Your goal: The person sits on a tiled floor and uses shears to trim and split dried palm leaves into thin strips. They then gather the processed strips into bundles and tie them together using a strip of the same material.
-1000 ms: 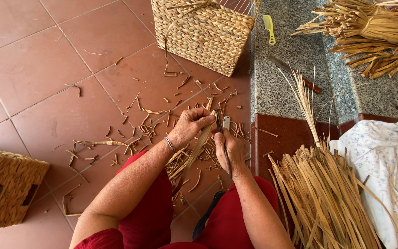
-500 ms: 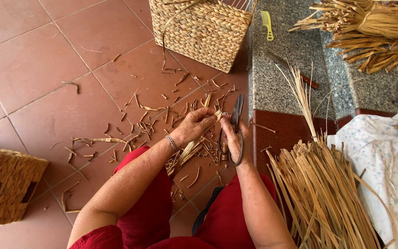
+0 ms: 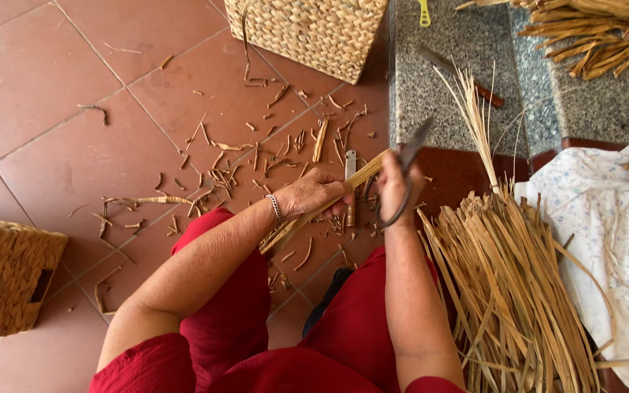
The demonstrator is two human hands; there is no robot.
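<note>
- A woven basket (image 3: 9,284) sits at nine o'clock on the tiled floor (image 3: 60,145), amid straw trimmings (image 3: 220,171).
- Left hand (image 3: 314,195), fingers closed around a bundle of reed strips (image 3: 329,204) at centre.
- Right hand (image 3: 396,191), fingers gripping dark scissors (image 3: 405,164), blades parted beside the bundle's tip.
- Loose reeds (image 3: 511,291) lie at four o'clock.

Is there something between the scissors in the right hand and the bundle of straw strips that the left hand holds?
Nothing visible. The right hand holds the scissors right at the tip of the straw strips gripped by the left hand. Cut scraps lie below on the floor, not between them.
</note>
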